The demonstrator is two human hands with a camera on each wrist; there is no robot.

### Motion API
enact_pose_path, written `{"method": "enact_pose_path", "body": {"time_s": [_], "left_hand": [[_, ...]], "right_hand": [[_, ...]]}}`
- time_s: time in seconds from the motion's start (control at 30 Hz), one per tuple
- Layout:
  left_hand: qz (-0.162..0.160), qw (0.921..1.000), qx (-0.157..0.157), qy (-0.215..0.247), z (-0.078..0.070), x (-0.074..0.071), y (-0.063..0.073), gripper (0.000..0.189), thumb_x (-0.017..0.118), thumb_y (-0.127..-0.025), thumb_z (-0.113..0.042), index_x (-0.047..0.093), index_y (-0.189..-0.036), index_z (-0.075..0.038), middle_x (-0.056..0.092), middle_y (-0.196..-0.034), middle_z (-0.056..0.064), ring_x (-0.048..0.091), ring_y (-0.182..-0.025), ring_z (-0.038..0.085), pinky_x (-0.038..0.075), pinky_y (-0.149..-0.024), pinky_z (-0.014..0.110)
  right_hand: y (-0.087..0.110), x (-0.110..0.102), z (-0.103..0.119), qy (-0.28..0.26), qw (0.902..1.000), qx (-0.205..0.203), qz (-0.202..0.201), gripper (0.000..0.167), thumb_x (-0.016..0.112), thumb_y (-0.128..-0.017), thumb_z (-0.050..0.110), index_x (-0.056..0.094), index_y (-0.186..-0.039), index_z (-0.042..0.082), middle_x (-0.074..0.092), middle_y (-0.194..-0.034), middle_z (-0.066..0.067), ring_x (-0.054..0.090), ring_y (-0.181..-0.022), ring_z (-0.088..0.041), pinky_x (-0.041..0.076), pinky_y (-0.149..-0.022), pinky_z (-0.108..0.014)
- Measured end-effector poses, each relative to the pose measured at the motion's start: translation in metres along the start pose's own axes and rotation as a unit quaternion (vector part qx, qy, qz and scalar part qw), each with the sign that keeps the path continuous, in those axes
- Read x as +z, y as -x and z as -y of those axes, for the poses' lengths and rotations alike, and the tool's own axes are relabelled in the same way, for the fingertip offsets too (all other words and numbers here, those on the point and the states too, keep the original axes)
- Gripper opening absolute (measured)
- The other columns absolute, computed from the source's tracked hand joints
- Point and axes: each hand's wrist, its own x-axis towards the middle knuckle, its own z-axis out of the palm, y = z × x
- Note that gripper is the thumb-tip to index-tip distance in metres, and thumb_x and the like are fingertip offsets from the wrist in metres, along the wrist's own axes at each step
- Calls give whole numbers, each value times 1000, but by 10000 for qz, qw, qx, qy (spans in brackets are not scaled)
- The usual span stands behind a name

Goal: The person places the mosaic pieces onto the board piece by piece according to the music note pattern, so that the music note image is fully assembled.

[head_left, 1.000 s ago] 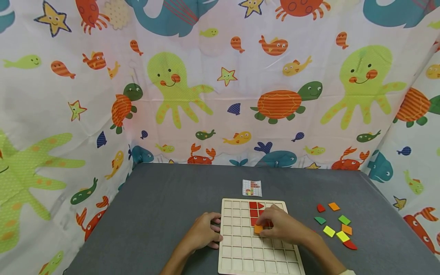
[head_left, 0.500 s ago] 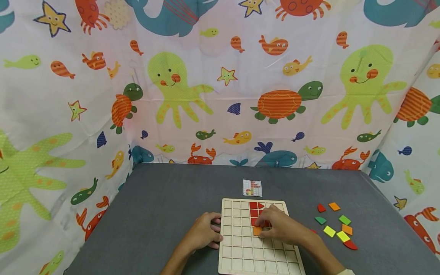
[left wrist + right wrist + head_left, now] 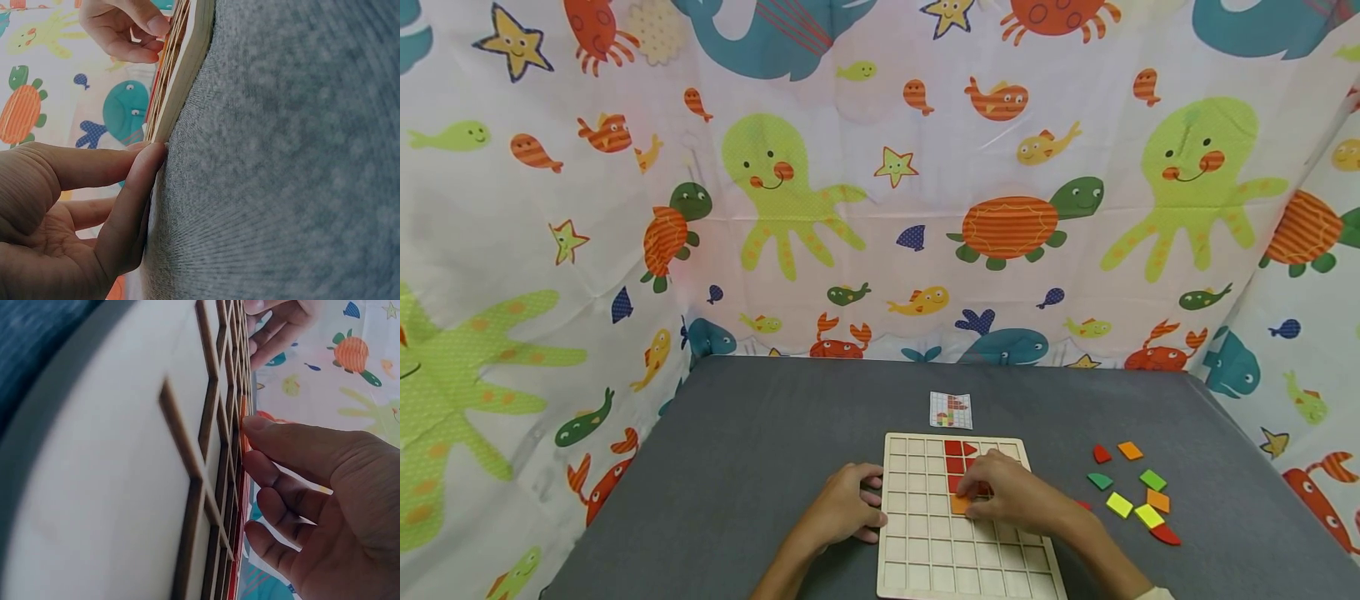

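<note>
A light wooden grid board [image 3: 917, 550] lies flat, with red tiles [image 3: 953, 467] in its upper cells. My right hand [image 3: 1011, 496] is over the board, pinching an orange tile [image 3: 958, 505] between thumb and fingertips in the cell below the red ones. In the right wrist view, that thumb [image 3: 281, 434] is right at the orange edge, the other fingers bent beside the grid. At the board's left side rests my left hand [image 3: 842, 506], its fingertips against the edge. Up close in the left wrist view, a straight finger [image 3: 134, 206] touches that edge [image 3: 178, 87].
A small printed card [image 3: 951, 411] with a coloured grid pattern lies behind the board. Several loose tiles are scattered to the right, among them a green one [image 3: 1100, 481], a yellow one [image 3: 1119, 504] and a red curved one [image 3: 1165, 535]. A sea-animal curtain [image 3: 850, 208] borders the grey table [image 3: 760, 433].
The orange tile has shifted slightly left and sits squarer in its cell, with more of it showing beside the right fingertips. The left hand and the board stay put.
</note>
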Motion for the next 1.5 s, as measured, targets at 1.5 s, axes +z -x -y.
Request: {"method": "enact_pose_path", "body": {"time_s": [1.5], "left_hand": [[-23,10000,-36,2,0,0,0,66,78,-78,15,59,-141,9,58,-120,16,65,-97,24,67,-57,38]], "right_hand": [[102,-68,-79,164,9711,1843,-1505,37,82,-93,36,76,-121,12,74,-110,1,61,-90,-1,55,-71,-22]]}}
